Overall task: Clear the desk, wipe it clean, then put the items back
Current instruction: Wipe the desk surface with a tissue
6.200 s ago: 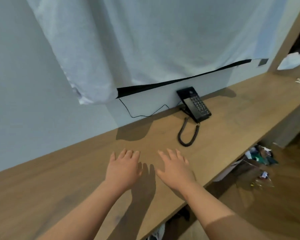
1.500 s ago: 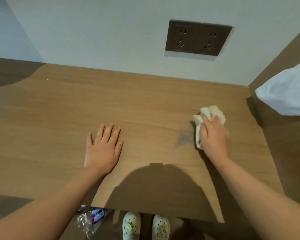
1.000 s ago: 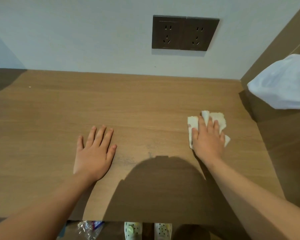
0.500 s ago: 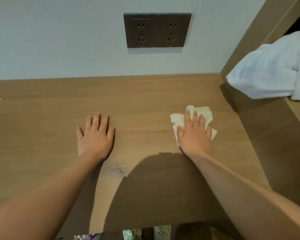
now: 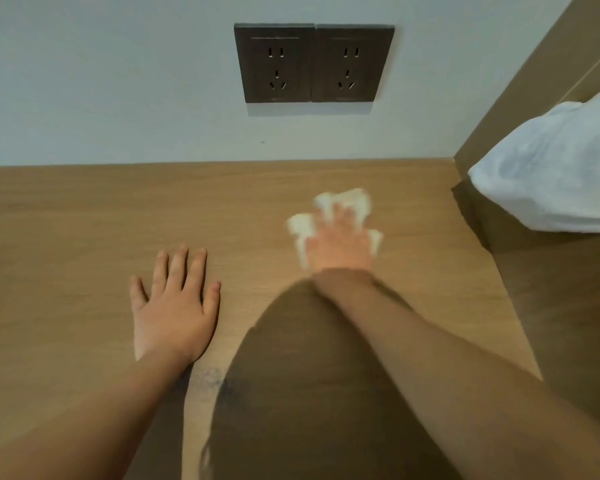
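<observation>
right hand (image 5: 340, 244) flat on the white wipe (image 5: 357, 202), on the table (image 5: 66, 220) near the wall, grip released, fingers pressing. looks soft, light, bunches easily, so best pinned under the palm. left hand (image 5: 174, 306) spread flat, grasping nothing.

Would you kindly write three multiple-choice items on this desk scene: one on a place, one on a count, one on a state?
1. Where is the white cloth? A under the right hand B on a chair C on the floor
2. How many socket plates show? A one B two C four
3. How does the left hand lie? A fisted B flat on the desk C gripping a phone
Answers: A, cloth peeks out round its fingers; B, two side by side; B, fingers straight on wood.
</observation>
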### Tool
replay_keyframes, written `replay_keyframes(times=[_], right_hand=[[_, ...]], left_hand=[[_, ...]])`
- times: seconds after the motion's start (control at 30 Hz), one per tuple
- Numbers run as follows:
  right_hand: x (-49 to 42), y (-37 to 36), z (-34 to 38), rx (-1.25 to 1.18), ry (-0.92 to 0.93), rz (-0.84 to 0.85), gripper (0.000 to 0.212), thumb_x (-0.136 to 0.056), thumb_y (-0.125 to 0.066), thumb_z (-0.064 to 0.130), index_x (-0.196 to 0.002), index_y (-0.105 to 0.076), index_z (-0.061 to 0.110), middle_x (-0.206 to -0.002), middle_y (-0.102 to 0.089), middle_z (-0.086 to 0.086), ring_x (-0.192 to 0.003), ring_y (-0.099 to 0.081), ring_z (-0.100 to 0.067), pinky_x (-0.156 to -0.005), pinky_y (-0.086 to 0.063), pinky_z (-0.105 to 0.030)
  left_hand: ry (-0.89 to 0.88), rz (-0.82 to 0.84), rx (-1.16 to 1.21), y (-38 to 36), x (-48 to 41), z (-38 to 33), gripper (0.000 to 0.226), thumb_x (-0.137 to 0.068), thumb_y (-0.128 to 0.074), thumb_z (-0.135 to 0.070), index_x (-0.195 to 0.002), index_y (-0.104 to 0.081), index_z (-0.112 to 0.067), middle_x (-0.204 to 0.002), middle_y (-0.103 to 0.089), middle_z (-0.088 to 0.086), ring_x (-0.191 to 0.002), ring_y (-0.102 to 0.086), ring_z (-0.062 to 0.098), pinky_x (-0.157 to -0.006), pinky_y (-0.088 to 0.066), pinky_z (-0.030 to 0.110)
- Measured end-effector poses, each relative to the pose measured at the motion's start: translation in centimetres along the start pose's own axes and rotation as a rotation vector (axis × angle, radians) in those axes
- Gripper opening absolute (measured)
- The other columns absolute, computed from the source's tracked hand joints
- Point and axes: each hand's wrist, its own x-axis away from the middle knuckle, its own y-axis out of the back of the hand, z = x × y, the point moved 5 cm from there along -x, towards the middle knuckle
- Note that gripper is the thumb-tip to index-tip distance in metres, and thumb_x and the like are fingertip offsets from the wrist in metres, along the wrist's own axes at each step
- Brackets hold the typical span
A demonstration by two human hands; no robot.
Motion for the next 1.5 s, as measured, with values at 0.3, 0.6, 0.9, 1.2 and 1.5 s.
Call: replay_keyframes(times=[0.3,0.6,0.9,1.2,1.5], right_hand=[[-4.6,3.0,-13.1,0.013,-0.563,-0.022,0.059,-0.100,-0.020,0.041,-0.152,-0.010,0.015,-0.158,-0.009,-0.016,-0.145,-0.006,-0.032,-0.116,-0.007,-0.047],[-2.5,-0.6,8.8,0.005,0.616,0.043,0.046,-0.097,-0.038,0.030,-0.140,-0.042,0.019,-0.149,-0.034,-0.010,-0.136,-0.031,-0.031,-0.105,-0.034,-0.047],[-3.5,3.2,-11.1,0.033,-0.420,-0.049,0.061,-0.099,-0.021,0.047,-0.152,-0.012,0.018,-0.158,-0.011,-0.015,-0.145,-0.009,-0.033,-0.117,-0.010,-0.048],[6.1,3.1,-9.8,-0.133,-0.106,-0.293,0.046,-0.087,-0.042,0.014,-0.132,-0.052,0.017,-0.126,-0.056,-0.017,-0.113,-0.054,-0.035,-0.095,-0.045,-0.047],[13.3,0.3,-0.7,-0.159,0.116,-0.232,0.048,-0.078,-0.047,0.009,-0.123,-0.062,0.019,-0.124,-0.062,-0.013,-0.111,-0.062,-0.026,-0.087,-0.050,-0.038]], left_hand=[[0.006,-0.030,0.010,0.0,0.1,0.0,0.075,-0.080,0.013,-0.056,-0.150,-0.001,-0.033,-0.158,0.001,-0.008,-0.144,0.012,0.013,-0.114,0.004,0.045],[0.011,-0.036,0.025,-0.4,-0.1,0.3,0.072,-0.084,0.006,-0.056,-0.149,-0.010,-0.033,-0.158,-0.007,-0.007,-0.145,0.005,0.013,-0.114,0.001,0.046],[0.004,-0.034,0.022,-0.2,0.0,0.1,0.071,-0.083,0.006,-0.056,-0.150,-0.007,-0.033,-0.159,-0.005,-0.006,-0.145,0.007,0.014,-0.114,0.002,0.046],[-0.004,0.009,0.032,0.1,0.2,0.0,0.056,-0.098,-0.012,-0.047,-0.150,-0.005,-0.031,-0.159,0.001,-0.006,-0.145,0.011,0.015,-0.115,0.003,0.048],[-0.129,-0.104,0.278,1.7,3.3,0.2,0.053,-0.099,-0.031,-0.038,-0.147,-0.025,-0.017,-0.154,-0.027,0.004,-0.145,-0.012,0.020,-0.115,-0.012,0.046]])
